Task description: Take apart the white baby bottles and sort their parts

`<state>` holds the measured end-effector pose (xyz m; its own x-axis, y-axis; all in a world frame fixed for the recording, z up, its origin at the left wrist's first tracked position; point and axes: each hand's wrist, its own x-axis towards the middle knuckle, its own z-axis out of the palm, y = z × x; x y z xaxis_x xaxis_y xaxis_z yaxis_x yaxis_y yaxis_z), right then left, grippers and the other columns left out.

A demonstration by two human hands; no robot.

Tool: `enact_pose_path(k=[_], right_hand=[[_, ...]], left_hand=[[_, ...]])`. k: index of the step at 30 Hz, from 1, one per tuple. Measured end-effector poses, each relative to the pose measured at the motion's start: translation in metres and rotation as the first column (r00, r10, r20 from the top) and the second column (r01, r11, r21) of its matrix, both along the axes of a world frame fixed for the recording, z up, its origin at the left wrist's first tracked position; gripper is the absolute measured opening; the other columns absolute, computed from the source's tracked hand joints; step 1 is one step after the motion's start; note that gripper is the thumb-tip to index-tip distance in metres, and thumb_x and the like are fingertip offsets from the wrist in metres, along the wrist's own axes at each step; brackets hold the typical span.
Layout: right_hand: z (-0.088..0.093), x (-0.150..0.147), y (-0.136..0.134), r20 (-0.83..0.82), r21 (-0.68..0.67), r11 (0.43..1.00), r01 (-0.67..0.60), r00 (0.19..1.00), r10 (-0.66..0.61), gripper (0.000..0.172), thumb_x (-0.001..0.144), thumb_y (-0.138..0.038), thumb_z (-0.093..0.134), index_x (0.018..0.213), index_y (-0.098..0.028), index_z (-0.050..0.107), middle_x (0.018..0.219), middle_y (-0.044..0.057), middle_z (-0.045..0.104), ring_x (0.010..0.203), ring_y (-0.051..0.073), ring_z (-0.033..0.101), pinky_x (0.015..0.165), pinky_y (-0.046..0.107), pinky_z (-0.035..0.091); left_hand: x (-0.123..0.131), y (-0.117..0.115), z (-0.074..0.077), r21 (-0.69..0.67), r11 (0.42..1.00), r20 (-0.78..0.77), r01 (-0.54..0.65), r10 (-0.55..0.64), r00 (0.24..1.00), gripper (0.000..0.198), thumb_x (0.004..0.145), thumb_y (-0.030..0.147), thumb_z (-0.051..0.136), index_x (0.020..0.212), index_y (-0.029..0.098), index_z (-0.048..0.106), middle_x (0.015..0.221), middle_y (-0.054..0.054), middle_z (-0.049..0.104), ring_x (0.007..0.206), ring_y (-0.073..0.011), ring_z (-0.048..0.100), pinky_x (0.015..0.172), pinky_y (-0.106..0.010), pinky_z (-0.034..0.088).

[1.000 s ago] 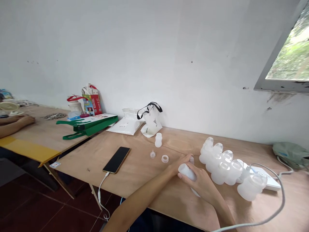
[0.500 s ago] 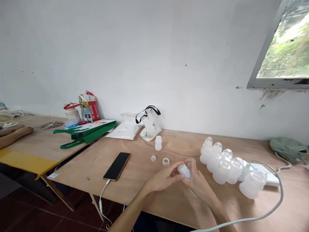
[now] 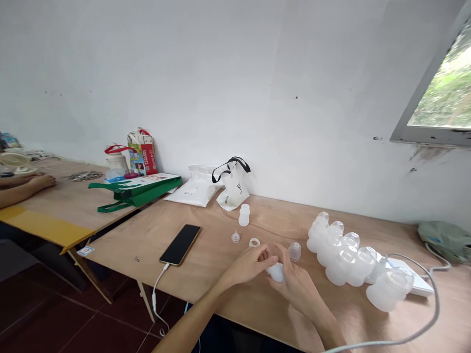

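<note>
Both my hands meet low over the wooden table [image 3: 206, 255] around a small translucent white bottle [image 3: 275, 272]. My left hand [image 3: 248, 264] pinches its left end with curled fingers. My right hand [image 3: 298, 284] cups it from the right. A clear cap [image 3: 295, 251] lies just beyond my right hand. A white ring [image 3: 254, 242], a small clear teat [image 3: 235, 237] and an upright small bottle [image 3: 243, 214] stand further back. A cluster of several translucent bottles [image 3: 342, 252] lies to the right.
A black phone [image 3: 180, 244] on a white charging cable lies at the left. White bags [image 3: 231, 184] lean on the wall. A green bag [image 3: 138, 189] rests on the neighbouring table, where another person's arm [image 3: 22, 189] lies. A white cable [image 3: 423, 294] loops at the right, near a grey-green pouch [image 3: 443, 238].
The bottle has come down from a raised hold to just above the table. My left hand has closed in on its left end. The clear cap now lies free beside my right hand.
</note>
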<state>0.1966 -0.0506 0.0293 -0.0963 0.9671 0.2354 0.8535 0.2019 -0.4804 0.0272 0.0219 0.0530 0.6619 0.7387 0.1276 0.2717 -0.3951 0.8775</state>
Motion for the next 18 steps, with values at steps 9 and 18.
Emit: enact_pose_path(k=[9,18], right_hand=[[-0.032,-0.028,0.002,0.377,0.432,0.899,0.068,0.893,-0.248,0.072,0.089,-0.003,0.041,0.154,-0.028,0.028,0.116,0.012,0.072,0.097,0.033,0.071,0.078,0.046,0.055],[-0.027,-0.019,0.001,0.168,0.317,0.948,0.026,0.982,-0.083,0.075,0.094,-0.011,0.042,0.161,-0.028,0.013,0.136,0.009,0.065,0.111,0.028,0.069,0.085,0.039,0.057]], left_hand=[[0.005,0.013,-0.016,-0.095,0.974,-0.008,-0.205,0.205,0.979,0.030,0.095,0.047,0.049,0.082,0.020,0.054,0.063,0.005,0.047,0.055,-0.0125,0.043,0.050,-0.023,0.032],[-0.017,0.012,-0.011,-0.262,0.963,0.054,0.065,-0.052,0.997,0.052,0.084,0.067,0.066,0.104,0.021,0.060,0.072,0.005,0.052,0.051,-0.0101,0.045,0.045,-0.022,0.035]])
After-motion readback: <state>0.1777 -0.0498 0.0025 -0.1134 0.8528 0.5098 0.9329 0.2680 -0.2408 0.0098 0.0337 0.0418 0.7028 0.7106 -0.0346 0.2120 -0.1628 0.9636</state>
